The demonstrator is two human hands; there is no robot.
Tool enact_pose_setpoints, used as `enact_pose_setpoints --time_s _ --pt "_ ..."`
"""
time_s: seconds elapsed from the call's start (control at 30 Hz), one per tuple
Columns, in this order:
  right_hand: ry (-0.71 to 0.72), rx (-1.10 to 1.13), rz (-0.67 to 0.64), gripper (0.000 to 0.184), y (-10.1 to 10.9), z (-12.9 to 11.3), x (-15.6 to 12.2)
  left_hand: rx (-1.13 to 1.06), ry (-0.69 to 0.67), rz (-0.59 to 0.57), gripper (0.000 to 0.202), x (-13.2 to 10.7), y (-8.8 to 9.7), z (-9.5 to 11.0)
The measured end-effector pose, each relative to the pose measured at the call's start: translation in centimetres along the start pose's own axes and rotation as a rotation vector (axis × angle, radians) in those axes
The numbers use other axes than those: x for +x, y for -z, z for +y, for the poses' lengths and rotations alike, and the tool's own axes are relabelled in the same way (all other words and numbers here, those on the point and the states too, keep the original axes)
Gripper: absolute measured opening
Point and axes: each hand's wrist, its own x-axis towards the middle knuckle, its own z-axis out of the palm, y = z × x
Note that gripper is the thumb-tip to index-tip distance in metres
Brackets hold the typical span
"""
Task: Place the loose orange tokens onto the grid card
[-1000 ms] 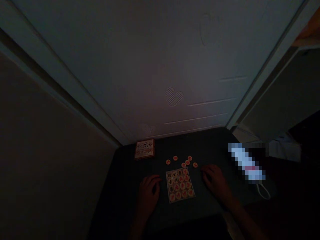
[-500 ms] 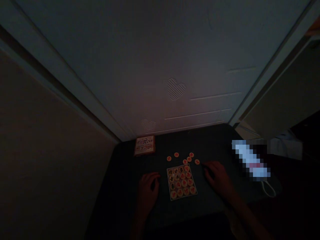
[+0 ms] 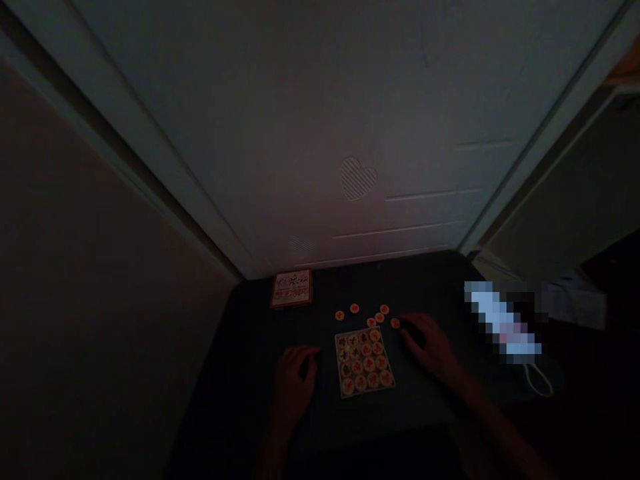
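Note:
A square tray [image 3: 341, 387] holds rows of round Chinese chess pieces, some with red characters and some with black. Beyond its far edge several loose red-marked pieces lie on the dark table. My right hand [image 3: 430, 343] reaches in from the right, thumb and forefinger apart, their tips right beside the rightmost loose chess piece [image 3: 395, 323]; whether they touch it I cannot tell. To the left of the tray rests my left hand [image 3: 295, 373], loosely curled with a gap between thumb and forefinger and nothing in it.
At the table's back left lies a flat printed box [image 3: 292, 289]. On the right is a bright blurred-out object [image 3: 503, 323] with a cord loop [image 3: 539, 381]. A pale panel with embossed hearts [image 3: 358, 179] stands against the back edge of the dark table [image 3: 425, 280].
My right hand has moved slightly left and away from me, closer to the rightmost loose piece. My left hand stays beside the tray. The view has shifted a little.

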Motion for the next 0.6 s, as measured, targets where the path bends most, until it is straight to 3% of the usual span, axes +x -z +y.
enact_pose_setpoints --time_s 0.17,0.37,0.6 --pt "0.074 0.046 -0.098 0.034 -0.2 -0.6 2.7 -0.023 0.017 -0.006 0.022 0.0 0.2 0.3" --pt "0.158 0.052 -0.259 0.024 -0.3 -1.0 7.2 -0.031 0.064 0.018 0.022 0.1 0.3 0.6" --pt "0.238 0.047 -0.446 0.018 -4.0 -3.8 12.9 -0.070 0.099 0.038 0.022 0.2 0.5 0.7"
